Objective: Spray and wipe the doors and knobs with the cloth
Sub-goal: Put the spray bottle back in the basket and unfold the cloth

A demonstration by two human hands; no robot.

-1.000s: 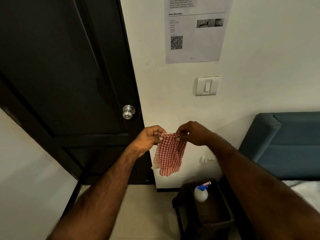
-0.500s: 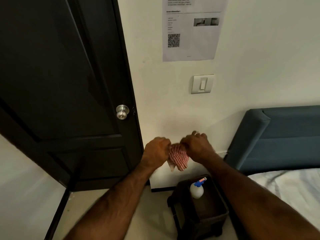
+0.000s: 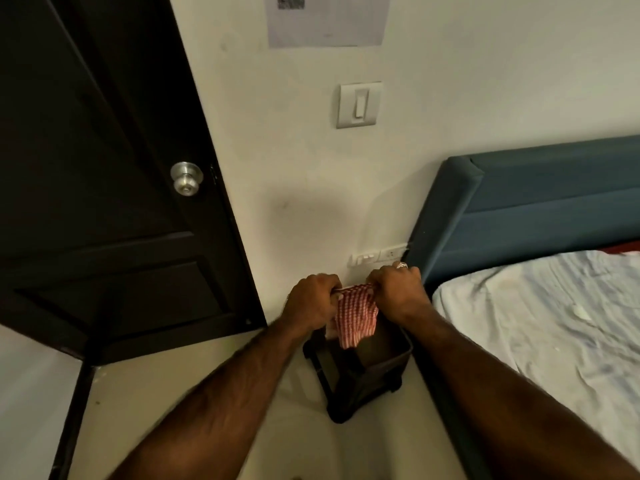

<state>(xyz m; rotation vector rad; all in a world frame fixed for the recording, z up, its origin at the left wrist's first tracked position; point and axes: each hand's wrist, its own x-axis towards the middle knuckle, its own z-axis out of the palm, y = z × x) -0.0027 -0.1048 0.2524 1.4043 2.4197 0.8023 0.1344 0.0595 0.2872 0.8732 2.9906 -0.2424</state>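
A red-and-white checked cloth (image 3: pixel 355 315) hangs between my two hands, low in front of the white wall. My left hand (image 3: pixel 313 299) grips its left top edge and my right hand (image 3: pixel 398 292) grips its right top edge, both with curled fingers. The cloth dangles over the black bin (image 3: pixel 377 372) on the floor. The dark door (image 3: pixel 97 168) stands at the left with its silver knob (image 3: pixel 186 177) well above and left of my hands. The spray bottle is hidden behind the cloth and hands.
A bed with a blue headboard (image 3: pixel 540 199) and pale sheet (image 3: pixel 554 323) fills the right side. A light switch (image 3: pixel 360 105) and a paper notice (image 3: pixel 327 20) are on the wall, with low sockets (image 3: pixel 377 256) just above my hands.
My hands have dropped lower with the cloth, down over the bin, and the view has tilted down toward the floor and bed. The spray bottle in the bin is now covered.
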